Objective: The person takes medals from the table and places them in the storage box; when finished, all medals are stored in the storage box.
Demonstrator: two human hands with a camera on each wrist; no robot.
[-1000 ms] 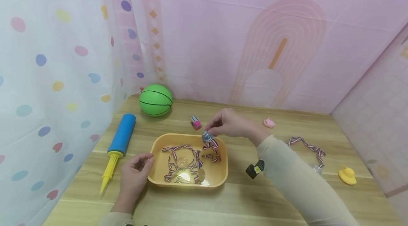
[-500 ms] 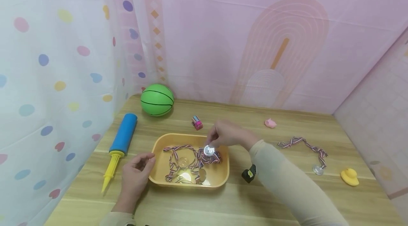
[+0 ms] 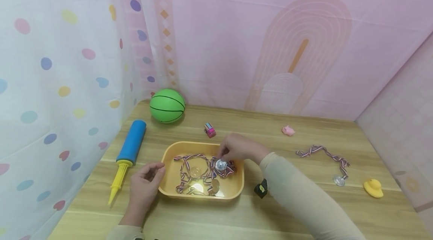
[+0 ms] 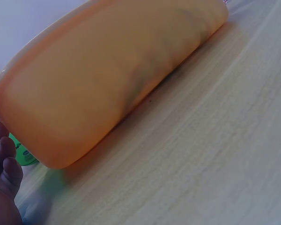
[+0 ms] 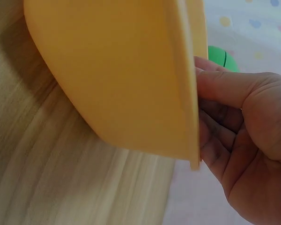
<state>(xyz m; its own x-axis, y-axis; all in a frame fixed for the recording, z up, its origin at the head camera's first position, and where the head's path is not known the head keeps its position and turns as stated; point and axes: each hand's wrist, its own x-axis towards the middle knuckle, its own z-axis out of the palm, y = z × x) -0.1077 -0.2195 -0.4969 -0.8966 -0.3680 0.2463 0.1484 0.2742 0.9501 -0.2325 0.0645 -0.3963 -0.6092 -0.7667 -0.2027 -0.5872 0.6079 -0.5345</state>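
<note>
A yellow plastic tray (image 3: pixel 201 196) stands on the wooden table. My left hand (image 3: pixel 143 185) holds its left rim between thumb and fingers; in the left wrist view, curled fingers (image 4: pixel 9 161) sit beside the tray's outer wall. My right hand (image 3: pixel 238 148) reaches over the back right rim and pinches a silver medal (image 3: pixel 221 165) low inside the tray. This medal's striped ribbon lies bunched below it. Two gold-coloured medals with striped ribbons (image 3: pixel 185 174) lie to its left. In the right wrist view the tray wall hides my right fingertips and the medal.
Behind the tray are a green ball (image 3: pixel 167 105) and a small pink toy car (image 3: pixel 209 130). A blue and yellow pump (image 3: pixel 131 142) lies left. To the right are a small black object (image 3: pixel 261 188), a pink pig (image 3: pixel 288 130), another silver medal (image 3: pixel 339 180) and a yellow duck (image 3: pixel 373 188).
My right hand has lowered the silver medal from above the back rim into the tray, and its ribbon has bunched up. My left hand stays at the left rim.
</note>
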